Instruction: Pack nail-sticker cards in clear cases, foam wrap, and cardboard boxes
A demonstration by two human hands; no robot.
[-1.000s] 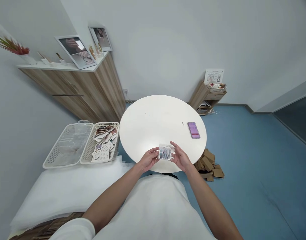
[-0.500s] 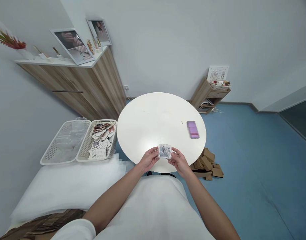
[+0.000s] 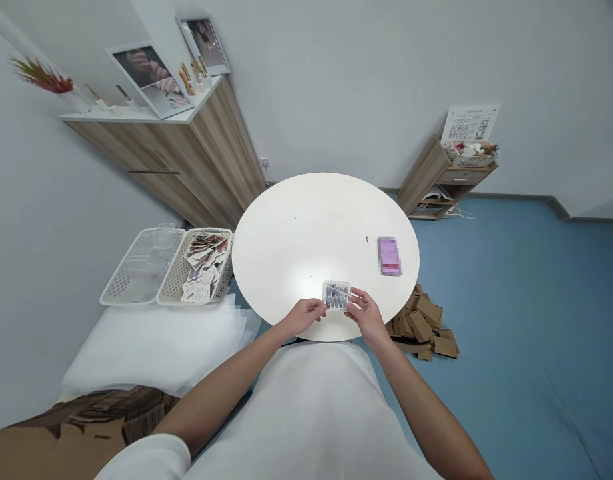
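Note:
A small clear plastic case with several dark little pieces inside lies low over the near edge of the round white table. My left hand pinches its lower left corner with closed fingers. My right hand grips its right side, fingers curled round the edge. Both forearms reach in from below over my white shirt.
A purple block lies on the table's right side. Two white baskets sit at the left, one holding several printed packets. Flattened cardboard pieces lie on the blue floor. A wooden cabinet stands behind, a small shelf at right.
The clear case has gone down toward the table's near edge with both hands still on it. The camera view has shifted slightly.

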